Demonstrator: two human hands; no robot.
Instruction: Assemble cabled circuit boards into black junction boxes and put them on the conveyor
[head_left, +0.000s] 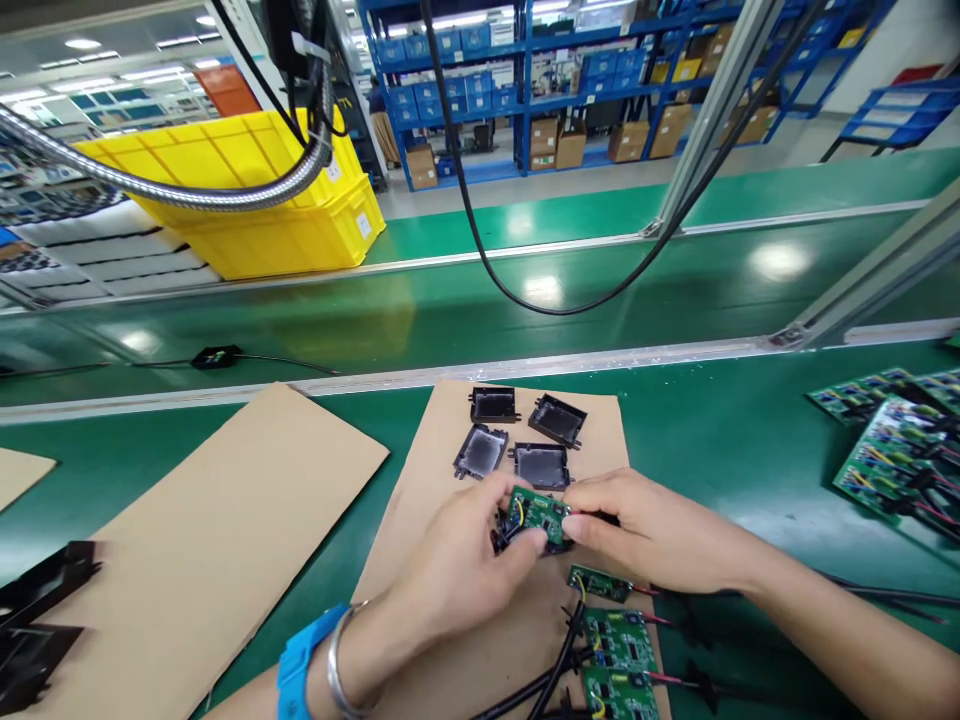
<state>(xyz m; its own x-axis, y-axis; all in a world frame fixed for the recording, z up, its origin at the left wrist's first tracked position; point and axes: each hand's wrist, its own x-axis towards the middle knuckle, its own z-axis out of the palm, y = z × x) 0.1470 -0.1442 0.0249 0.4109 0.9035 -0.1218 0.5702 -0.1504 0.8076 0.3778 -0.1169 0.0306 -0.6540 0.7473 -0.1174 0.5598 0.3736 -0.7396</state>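
Observation:
A small green circuit board (540,512) with a yellow wire is held between both hands, over what looks like a black plastic case largely covered by board and fingers. My left hand (469,550) is closed around its left side, the thumb along the near edge. At its right end, where a dark lead comes off, the thumb and index finger of my right hand (649,530) pinch it. Just beyond lie several open black cases, among them one case (541,466) near my fingertips. Nearer to me rest more boards, including a wired board (621,640).
A cardboard sheet (405,560) lies under the work on the green bench, with another cardboard sheet (247,510) to the left. Black trays (45,620) sit at far left. Stacked circuit boards (892,460) lie right. A black cable (555,308) hangs in front; yellow bins (277,235) stand behind.

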